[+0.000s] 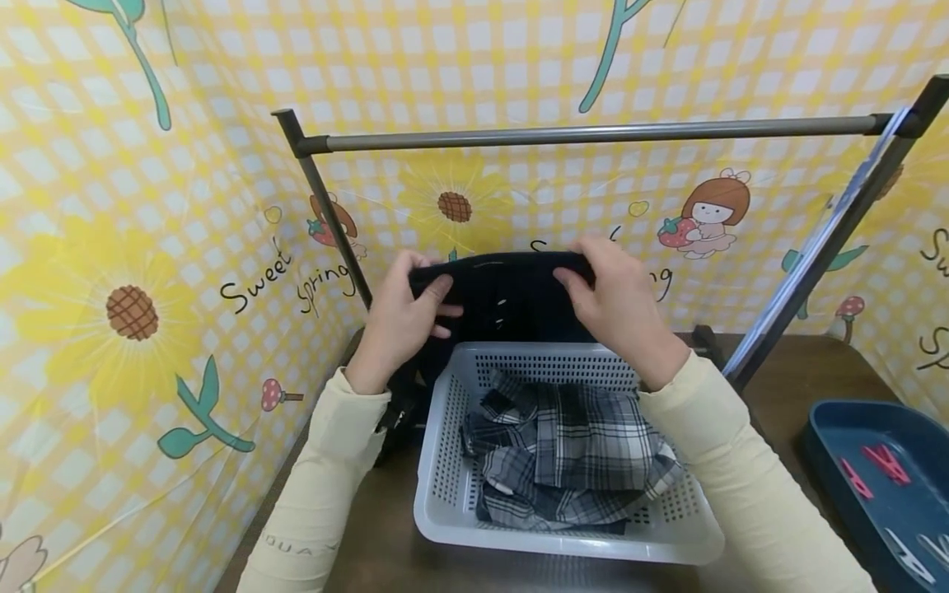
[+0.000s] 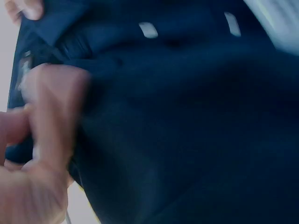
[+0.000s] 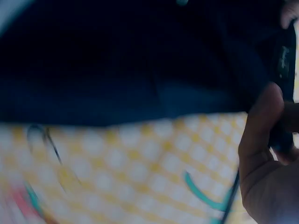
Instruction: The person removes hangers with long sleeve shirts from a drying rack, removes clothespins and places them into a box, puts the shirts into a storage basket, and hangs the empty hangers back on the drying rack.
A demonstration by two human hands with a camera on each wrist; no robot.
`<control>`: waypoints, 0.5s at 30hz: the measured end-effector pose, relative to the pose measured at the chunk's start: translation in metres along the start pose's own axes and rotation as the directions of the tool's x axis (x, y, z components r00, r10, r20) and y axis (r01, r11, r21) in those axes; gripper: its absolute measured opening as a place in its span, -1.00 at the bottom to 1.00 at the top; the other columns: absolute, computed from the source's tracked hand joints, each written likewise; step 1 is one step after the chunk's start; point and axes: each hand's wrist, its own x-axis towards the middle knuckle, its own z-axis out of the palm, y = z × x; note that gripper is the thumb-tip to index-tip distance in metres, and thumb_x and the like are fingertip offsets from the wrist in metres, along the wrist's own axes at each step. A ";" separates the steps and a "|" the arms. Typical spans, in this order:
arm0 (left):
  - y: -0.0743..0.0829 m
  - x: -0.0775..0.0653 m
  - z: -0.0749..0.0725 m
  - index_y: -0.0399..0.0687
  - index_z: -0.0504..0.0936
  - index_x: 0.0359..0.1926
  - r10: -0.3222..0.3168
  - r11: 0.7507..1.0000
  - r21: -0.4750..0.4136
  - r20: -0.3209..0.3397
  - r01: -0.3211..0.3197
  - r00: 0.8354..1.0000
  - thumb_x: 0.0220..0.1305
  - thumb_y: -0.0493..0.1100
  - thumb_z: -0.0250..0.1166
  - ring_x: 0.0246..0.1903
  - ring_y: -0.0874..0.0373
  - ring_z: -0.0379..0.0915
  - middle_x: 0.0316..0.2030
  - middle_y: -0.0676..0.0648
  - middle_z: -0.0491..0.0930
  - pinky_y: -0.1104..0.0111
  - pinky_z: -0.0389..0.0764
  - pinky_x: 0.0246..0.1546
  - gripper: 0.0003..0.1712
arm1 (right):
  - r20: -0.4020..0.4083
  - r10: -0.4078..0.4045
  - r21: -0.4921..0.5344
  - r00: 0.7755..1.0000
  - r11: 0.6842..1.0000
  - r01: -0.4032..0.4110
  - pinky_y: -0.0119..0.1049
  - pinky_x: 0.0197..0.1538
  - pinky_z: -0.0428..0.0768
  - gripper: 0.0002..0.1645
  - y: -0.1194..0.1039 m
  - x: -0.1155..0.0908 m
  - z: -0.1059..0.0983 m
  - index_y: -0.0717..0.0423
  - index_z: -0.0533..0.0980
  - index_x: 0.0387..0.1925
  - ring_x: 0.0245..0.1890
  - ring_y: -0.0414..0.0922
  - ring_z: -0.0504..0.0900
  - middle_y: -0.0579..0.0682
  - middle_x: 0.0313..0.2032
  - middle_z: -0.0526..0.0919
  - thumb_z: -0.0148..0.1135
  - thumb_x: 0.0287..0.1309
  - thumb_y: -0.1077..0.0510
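Note:
A dark navy garment [image 1: 511,301] hangs spread between my two hands, just above the far rim of the basket. My left hand [image 1: 399,321] pinches its upper left corner, and my right hand [image 1: 621,301] pinches the upper right corner, thumb on the near side. Small pale buttons [image 2: 148,30] show on the cloth in the left wrist view. Inside the upper band is a label [image 3: 283,63], seen in the right wrist view. The garment's lower part is hidden behind the basket. In the white perforated basket [image 1: 445,478] lies crumpled grey plaid clothing [image 1: 586,445].
Behind the hands stands a rack with a horizontal metal bar [image 1: 593,132]. Pale blue hangers [image 1: 815,247] hang at its right post. On the right, a dark blue tray [image 1: 838,412] holds red clothespins [image 1: 885,464] and white ones [image 1: 908,556]. A patterned curtain [image 1: 185,206] surrounds the table.

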 end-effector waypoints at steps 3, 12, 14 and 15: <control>-0.009 0.007 0.003 -0.17 0.22 -0.14 -0.063 0.994 -0.080 0.138 0.075 0.988 0.52 -0.23 0.16 0.37 -0.10 0.26 0.56 -0.15 -0.05 -0.01 0.60 0.00 -0.76 | 0.056 0.221 0.318 0.974 0.921 -0.227 -0.29 -0.33 0.67 -0.82 0.008 0.000 0.002 0.32 0.40 -0.06 -0.26 0.04 0.71 0.14 -0.03 0.54 0.18 0.42 0.30; -0.036 0.047 0.021 0.01 0.32 -0.33 0.274 0.909 0.302 0.087 -0.287 0.958 0.29 -0.14 0.44 0.53 -0.10 -0.32 0.58 0.09 -0.48 -0.32 -0.43 0.33 -0.62 | -0.162 0.027 0.100 0.986 0.995 -0.010 0.18 0.37 0.20 -0.85 0.038 0.000 -0.004 0.28 0.37 -0.17 0.51 0.21 -0.03 0.42 0.47 0.07 0.20 0.37 0.34; -0.028 0.051 0.023 0.00 0.34 -0.34 0.387 0.847 0.373 0.052 -0.378 0.920 0.25 -0.13 0.47 0.53 -0.08 -0.31 0.59 0.05 -0.49 -0.26 -0.45 0.34 -0.62 | -0.302 -0.137 0.001 0.943 0.990 0.144 0.16 0.45 0.00 -0.82 0.036 0.005 -0.010 0.31 0.38 -0.25 0.52 0.24 -0.10 0.49 0.43 0.10 0.26 0.28 0.40; -0.022 0.051 0.024 -0.01 0.36 -0.35 0.444 0.818 0.389 0.041 -0.423 0.895 0.23 -0.15 0.49 0.54 -0.06 -0.33 0.60 0.00 -0.47 -0.23 -0.44 0.35 -0.61 | -0.354 -0.199 -0.040 0.914 0.979 0.198 0.11 0.47 -0.06 -0.80 0.032 0.007 -0.015 0.32 0.39 -0.28 0.51 0.27 -0.08 0.49 0.40 0.16 0.29 0.23 0.43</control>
